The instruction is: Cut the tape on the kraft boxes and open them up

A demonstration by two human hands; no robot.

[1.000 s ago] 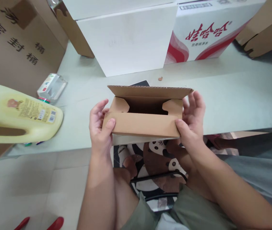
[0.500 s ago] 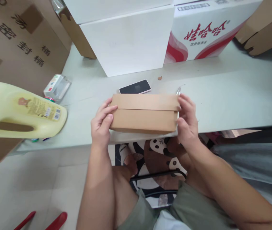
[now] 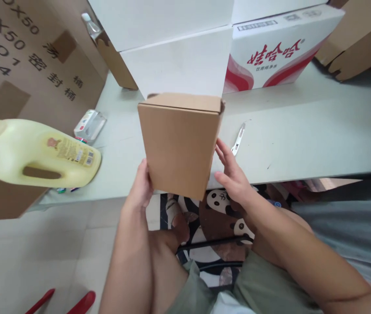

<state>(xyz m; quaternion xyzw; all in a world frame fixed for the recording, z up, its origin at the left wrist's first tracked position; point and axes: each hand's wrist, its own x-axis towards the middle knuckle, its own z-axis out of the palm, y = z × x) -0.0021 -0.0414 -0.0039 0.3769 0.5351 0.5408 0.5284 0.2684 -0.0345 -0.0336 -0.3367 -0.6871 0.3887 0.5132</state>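
Observation:
A small brown cardboard box (image 3: 177, 148) is tilted up at the table's front edge, its broad face toward me. My left hand (image 3: 141, 185) grips its lower left side, the fingers mostly hidden behind it. Against or just beside the right side is my right hand (image 3: 233, 172), fingers stretched and thumb apart; whether the fingertips touch the cardboard I cannot tell. A white utility knife (image 3: 238, 138) lies on the table just beyond that hand.
At left, a pale yellow jug (image 3: 41, 152) stands out in front of a large printed carton (image 3: 15, 65), near a small clear package (image 3: 90, 125). White cartons (image 3: 178, 61) and a red-and-white water carton (image 3: 277, 61) line the back of the pale table (image 3: 319, 131). A panda-patterned mat (image 3: 205, 222) lies below.
The box has been raised and turned from lying flat to tilted upright, and now covers the phone. My right hand has loosened from its end and shifted left. The utility knife shows more fully.

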